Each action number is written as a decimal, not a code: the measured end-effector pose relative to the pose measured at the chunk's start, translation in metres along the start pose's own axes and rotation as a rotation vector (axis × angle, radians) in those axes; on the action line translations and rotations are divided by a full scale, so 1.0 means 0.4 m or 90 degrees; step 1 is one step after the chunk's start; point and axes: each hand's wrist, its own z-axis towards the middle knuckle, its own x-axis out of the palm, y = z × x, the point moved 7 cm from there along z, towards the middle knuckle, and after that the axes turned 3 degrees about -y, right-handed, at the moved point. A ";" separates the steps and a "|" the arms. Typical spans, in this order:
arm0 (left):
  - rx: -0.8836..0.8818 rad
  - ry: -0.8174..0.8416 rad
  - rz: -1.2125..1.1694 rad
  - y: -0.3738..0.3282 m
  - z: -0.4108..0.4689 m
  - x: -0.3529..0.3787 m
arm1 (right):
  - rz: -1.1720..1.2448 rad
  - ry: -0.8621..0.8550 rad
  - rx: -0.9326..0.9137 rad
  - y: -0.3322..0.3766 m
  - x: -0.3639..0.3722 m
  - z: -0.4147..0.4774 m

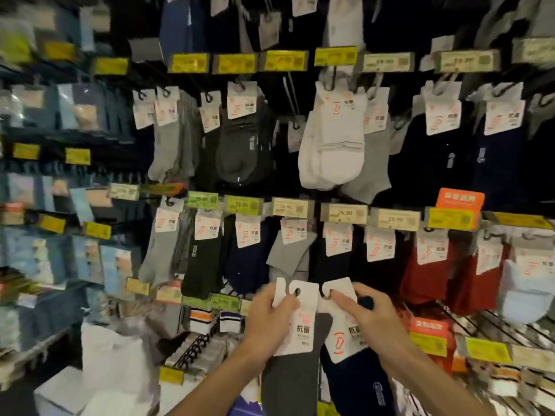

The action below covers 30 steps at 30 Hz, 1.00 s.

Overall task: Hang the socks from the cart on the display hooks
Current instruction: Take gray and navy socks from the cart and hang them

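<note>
The grey sock pair (288, 385) and the navy sock pair (357, 382) hang side by side, low and central, in front of the display wall. The left hand (265, 321) has its grip pinched on the grey pair's white card (303, 313). The right hand (371, 315) pinches the navy pair's card (339, 334). Above them, hung socks (330, 145) fill rows under price tags (344, 213).

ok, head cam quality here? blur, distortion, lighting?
Head view: left shelves blur-smeared, edges bowed by the wide lens; centre sharper, left hand on grey sock card and right hand on navy sock card read clearly; backdrop dark, price labels barely legible.
</note>
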 end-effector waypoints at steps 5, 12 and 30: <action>-0.014 -0.033 -0.084 0.077 0.110 -0.061 | 0.016 0.022 -0.009 -0.036 0.107 0.128; 0.021 -0.072 0.126 0.071 0.269 -0.185 | 0.067 0.064 0.032 -0.076 0.224 0.307; 0.157 -0.031 0.241 -0.054 0.463 -0.289 | 0.112 0.008 -0.067 -0.019 0.411 0.495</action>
